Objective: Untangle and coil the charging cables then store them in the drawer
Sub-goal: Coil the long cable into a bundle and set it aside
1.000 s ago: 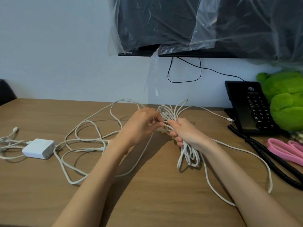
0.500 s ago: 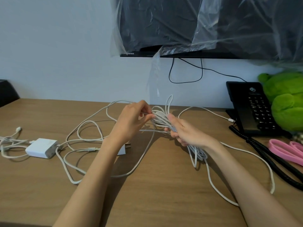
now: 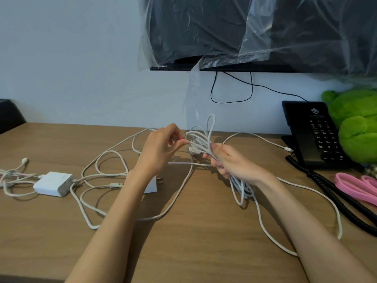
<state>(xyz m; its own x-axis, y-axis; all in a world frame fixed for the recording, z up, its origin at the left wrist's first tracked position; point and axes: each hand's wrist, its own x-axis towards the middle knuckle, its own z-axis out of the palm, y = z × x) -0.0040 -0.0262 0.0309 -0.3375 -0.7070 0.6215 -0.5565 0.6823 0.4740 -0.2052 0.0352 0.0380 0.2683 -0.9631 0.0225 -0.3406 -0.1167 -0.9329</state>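
White cable bundle (image 3: 201,139): held above the bench (image 3: 204,248) between both hands, lower loops hanging under the right wrist.
Right hand (image 3: 232,164): fingers wrapped round the bundle's middle.
Left hand (image 3: 161,148): thumb and fingertip pinch one strand at the bundle's left edge.
Change: within the last second the bundle has risen, one loop now stands up above it, and the left hand has drawn its strand out sideways.
Loose cable (image 3: 110,160): sprawled on the bench, running left to the charger brick (image 3: 54,183).
Meaning: probably still untangling, a strand coming free. No neat coil yet, and no drawer in view.
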